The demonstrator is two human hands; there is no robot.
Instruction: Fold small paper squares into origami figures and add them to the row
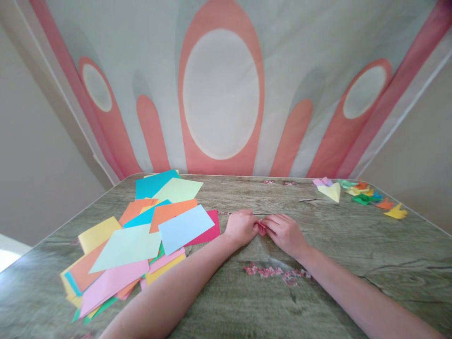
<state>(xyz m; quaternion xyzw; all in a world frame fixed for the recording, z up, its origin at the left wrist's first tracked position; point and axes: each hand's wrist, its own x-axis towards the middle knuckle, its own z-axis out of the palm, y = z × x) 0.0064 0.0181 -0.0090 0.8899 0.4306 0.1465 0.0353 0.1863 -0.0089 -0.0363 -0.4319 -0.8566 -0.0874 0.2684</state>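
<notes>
Between my two hands is a small piece of folded pink-red paper (262, 228), held just above or on the table. The fingers of my left hand (242, 227) are curled in and pinch its left side. From the other side, my right hand (285, 234) grips it between thumb and fingers. Most of the paper is covered by my fingertips, so its folded shape cannot be made out. To the left of my left hand lies a red sheet (212, 229), partly under a light blue sheet (186, 229).
A loose pile of coloured paper sheets (127, 247) spreads over the left of the wood-patterned table (339, 282). Several small folded paper figures (367, 195) and a pale yellow folded paper (330, 191) lie at the far right. A pink and grey patterned cloth (158, 70) hangs behind.
</notes>
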